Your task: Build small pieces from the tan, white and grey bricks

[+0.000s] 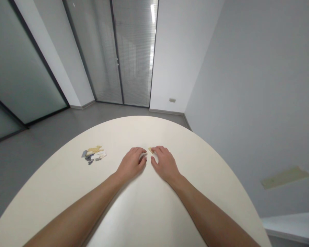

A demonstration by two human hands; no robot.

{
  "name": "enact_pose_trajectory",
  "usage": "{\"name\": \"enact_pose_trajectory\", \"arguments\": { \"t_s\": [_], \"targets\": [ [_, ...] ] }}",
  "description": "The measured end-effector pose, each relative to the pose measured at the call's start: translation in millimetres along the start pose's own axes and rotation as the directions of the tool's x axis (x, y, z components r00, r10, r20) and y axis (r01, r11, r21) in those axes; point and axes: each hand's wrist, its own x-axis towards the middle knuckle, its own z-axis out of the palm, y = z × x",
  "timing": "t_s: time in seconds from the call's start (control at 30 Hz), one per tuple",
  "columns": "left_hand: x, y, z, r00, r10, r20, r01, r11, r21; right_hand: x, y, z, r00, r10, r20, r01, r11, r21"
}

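Observation:
Both of my hands rest close together near the middle of the round white table (144,209). My right hand (166,163) has its fingers curled, with a small yellow piece (150,150) at the index fingertip; it looks like a toy building brick, but is too small to be sure. My left hand (132,163) is curved just across a narrow gap, its thumb apart from the fingers. Something tiny and pale may sit at its fingertips; I cannot make it out. Left of my hands lies a pile of small flat yellow, white, grey and dark pieces (95,155).
The table's curved far edge (141,116) lies beyond my hands, with grey floor (113,112) past it. Glass panels with blinds (134,51) stand ahead. A plain grey wall (252,92) rises on the right, with a beige strip (285,177) on it.

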Motion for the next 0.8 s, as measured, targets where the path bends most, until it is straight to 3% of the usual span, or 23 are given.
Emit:
{"name": "enact_pose_trajectory", "arguments": {
  "t_s": [0.27,0.6,0.8],
  "targets": [
    [0,-1,0,1.0,0.004,0.003,-0.004,1.0,0.001,1,-4,-3,0.995,-0.092,0.035,0.093,0.996,-0.002],
    [0,0,-2,1.0,-0.002,0.011,0.002,1.0,-0.004,0,5,3,0.997,0.078,0.004,-0.078,0.995,-0.068],
    [0,1,-3,1.0,-0.005,0.017,0.005,1.0,-0.001,9,36,-2,0.981,0.189,-0.029,-0.191,0.974,-0.12]
  ]
}}
